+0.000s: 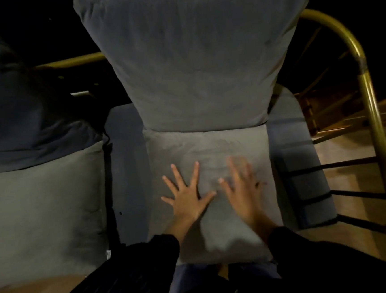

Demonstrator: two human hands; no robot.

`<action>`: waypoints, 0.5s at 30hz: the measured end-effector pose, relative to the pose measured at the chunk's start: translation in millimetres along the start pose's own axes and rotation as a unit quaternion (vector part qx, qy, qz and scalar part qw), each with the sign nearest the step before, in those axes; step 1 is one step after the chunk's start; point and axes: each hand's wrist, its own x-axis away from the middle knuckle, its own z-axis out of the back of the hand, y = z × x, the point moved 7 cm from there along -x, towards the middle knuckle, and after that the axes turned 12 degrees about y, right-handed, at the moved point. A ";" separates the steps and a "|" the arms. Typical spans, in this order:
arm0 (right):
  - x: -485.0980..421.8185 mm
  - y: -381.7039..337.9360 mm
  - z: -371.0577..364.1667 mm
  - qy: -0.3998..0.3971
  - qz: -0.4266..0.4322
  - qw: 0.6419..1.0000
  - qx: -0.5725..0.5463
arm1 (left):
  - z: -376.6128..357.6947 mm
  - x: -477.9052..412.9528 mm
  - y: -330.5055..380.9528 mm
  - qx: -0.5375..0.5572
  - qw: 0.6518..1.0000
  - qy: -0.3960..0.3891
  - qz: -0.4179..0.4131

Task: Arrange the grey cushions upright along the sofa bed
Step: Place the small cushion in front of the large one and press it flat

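Observation:
A large grey cushion [193, 59] stands upright against the back of the sofa bed. In front of it a second grey cushion [208, 145] lies flat on the blue seat pad [128, 166]. My left hand [186, 193] presses flat on this lying cushion with fingers spread. My right hand [242, 186] rests beside it on the same cushion, fingers apart and blurred. To the left, another grey cushion [43, 206] lies flat, with a darker cushion [14, 110] leaning behind it.
A brass-coloured tubular frame [370, 98] curves around the sofa bed's right end, with dark cross bars [352, 162] below it. Wooden floor [368, 243] shows to the right. A brass rail [72, 61] runs behind the cushions. The background is dark.

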 end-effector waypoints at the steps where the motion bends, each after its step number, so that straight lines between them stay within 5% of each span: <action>1: 13.6 -13.5 -15.8 -0.045 0.048 0.997 0.049 | -6.9 4.9 -2.8 -0.029 0.999 -0.028 -0.031; 15: -34.6 -0.5 -56.2 -0.290 0.074 0.953 0.050 | -12.4 -37.8 -10.8 -0.154 0.969 -0.193 -0.001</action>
